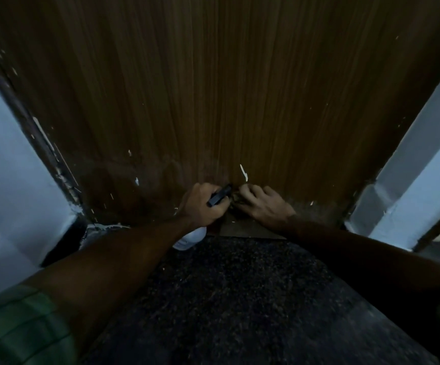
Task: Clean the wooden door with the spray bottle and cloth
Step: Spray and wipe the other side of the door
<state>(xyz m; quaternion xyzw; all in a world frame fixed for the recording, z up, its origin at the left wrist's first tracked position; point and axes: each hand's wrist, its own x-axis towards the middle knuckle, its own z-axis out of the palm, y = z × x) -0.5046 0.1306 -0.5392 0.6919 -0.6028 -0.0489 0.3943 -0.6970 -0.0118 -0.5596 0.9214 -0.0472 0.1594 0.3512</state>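
The brown wooden door (213, 88) fills the upper view, with pale paint flecks and a darker, damp-looking band near its bottom. My left hand (203, 206) grips a spray bottle (191, 238) by its neck; the black trigger head points at the door and the white body hangs below my wrist. My right hand (265, 205) presses a dark crumpled cloth (236, 200) against the bottom of the door. Most of the cloth is hidden under my fingers. The two hands are almost touching.
A dark speckled floor (240, 299) runs up to the door. Pale walls (8, 180) stand on both sides, with a chipped dark frame (52, 154) at the left. A flat brownish piece (250, 229) lies at the door's foot.
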